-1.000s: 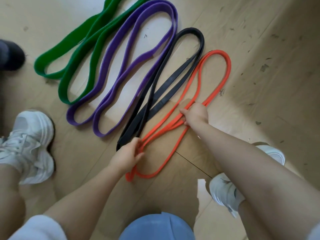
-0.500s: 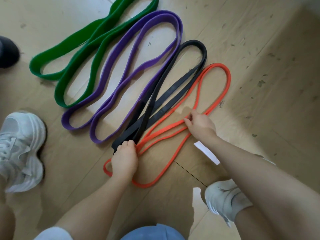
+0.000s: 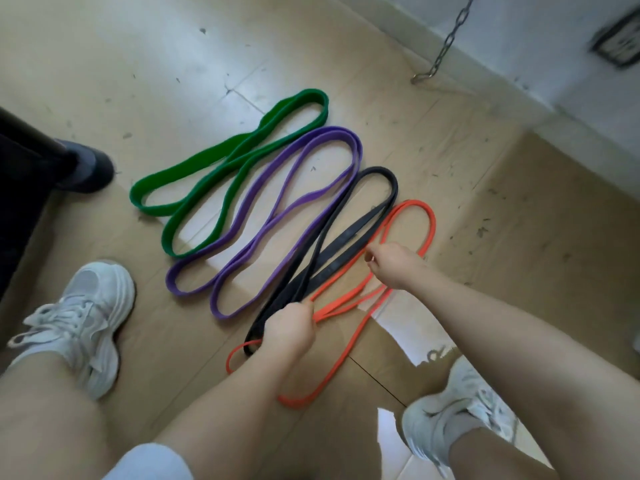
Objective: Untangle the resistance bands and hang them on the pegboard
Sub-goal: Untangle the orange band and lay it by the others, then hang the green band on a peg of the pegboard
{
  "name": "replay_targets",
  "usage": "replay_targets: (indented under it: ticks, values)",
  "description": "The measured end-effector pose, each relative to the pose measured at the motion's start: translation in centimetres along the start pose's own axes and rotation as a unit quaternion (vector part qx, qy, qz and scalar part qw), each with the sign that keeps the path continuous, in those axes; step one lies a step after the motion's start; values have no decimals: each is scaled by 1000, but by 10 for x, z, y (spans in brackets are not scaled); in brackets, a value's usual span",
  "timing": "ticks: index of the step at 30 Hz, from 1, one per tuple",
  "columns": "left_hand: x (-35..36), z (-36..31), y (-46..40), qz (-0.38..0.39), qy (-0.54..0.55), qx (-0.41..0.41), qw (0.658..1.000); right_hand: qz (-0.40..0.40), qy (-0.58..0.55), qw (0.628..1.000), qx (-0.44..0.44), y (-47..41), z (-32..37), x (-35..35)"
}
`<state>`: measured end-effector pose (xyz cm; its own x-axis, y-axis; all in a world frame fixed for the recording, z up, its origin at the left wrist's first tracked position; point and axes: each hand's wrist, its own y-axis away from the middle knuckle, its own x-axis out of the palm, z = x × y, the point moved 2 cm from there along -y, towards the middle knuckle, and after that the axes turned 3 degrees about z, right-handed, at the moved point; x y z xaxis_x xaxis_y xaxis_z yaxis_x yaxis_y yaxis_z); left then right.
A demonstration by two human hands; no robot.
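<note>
Four long loop bands lie side by side on the wooden floor [image 3: 519,237]: a wide green band [image 3: 221,168], a purple band [image 3: 287,202], a flat black band [image 3: 346,230] and a thin orange band [image 3: 429,223], which crosses under the black one at its near end. My left hand [image 3: 289,332] is curled round the near ends of the black and orange bands. My right hand [image 3: 393,263] pinches the orange band partway along its length.

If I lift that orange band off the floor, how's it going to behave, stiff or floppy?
Probably floppy: the orange band lies in loose curves on the floor, so it should sag and dangle. Being the thinnest strip there, it likely feels light. It crosses the black band near the left hand, so it may drag that along.
</note>
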<state>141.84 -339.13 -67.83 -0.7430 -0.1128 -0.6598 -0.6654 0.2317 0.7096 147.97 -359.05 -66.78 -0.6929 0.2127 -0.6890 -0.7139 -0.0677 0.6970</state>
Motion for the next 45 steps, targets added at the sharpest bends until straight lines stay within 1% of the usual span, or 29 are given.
replay_targets:
  ticks: [2, 6, 10, 12, 15, 19, 22, 24, 26, 27, 30, 34, 36, 37, 39, 40, 42, 45]
  values:
    - [-34, -3, 3, -59, 44, -1, 997, -19, -10, 1000, -18, 9, 13, -23]
    - [-108, 12, 3, -149, 144, -28, 978, -100, -78, 992, -23, 21, 40, -62]
    - [-159, 35, -8, -205, 203, -28, 957, -157, -131, 979, -21, 11, 59, -84]
    - [-171, 43, -21, -213, 209, -25, 954, -172, -158, 972, -17, -6, 64, -86]
    - [-175, 46, -54, -199, 173, -9, 965, -183, -190, 964, -7, -44, 67, -83]
    - [-189, 39, -134, -182, 128, 23, 975, -198, -210, 957, 11, -122, 60, -95]
    - [-214, 26, -204, -215, 121, 46, 968, -249, -224, 942, 26, -179, 49, -118]
    - [-230, 17, -238, -247, 134, 47, 959, -272, -259, 925, 59, -204, 39, -131]
    - [-243, 14, -267, -279, 137, 43, 949, -273, -283, 915, 95, -227, 31, -142]
    - [-249, 14, -281, -283, 127, 40, 950, -267, -294, 911, 111, -238, 27, -148]
    - [-263, 15, -320, -267, 115, 33, 956, -241, -327, 902, 144, -273, 24, -165]
    - [-271, 5, -360, -249, 101, 60, 961, -248, -285, 920, 104, -304, 34, -166]
    - [-271, 1, -369, -239, 123, 58, 961, -251, -289, 918, 107, -313, 39, -165]
    - [-273, -2, -369, -241, 146, 52, 958, -247, -305, 912, 118, -315, 41, -167]
    - [-282, -6, -355, -260, 176, 47, 948, -238, -366, 888, 145, -305, 46, -176]
    - [-289, -6, -341, -276, 194, 52, 940, -239, -401, 874, 138, -293, 53, -183]
    - [-312, -3, -302, -303, 236, 80, 920, -244, -474, 842, 83, -260, 77, -201]
    - [-356, -4, -225, -309, 282, 129, 899, -218, -584, 781, 19, -193, 131, -230]
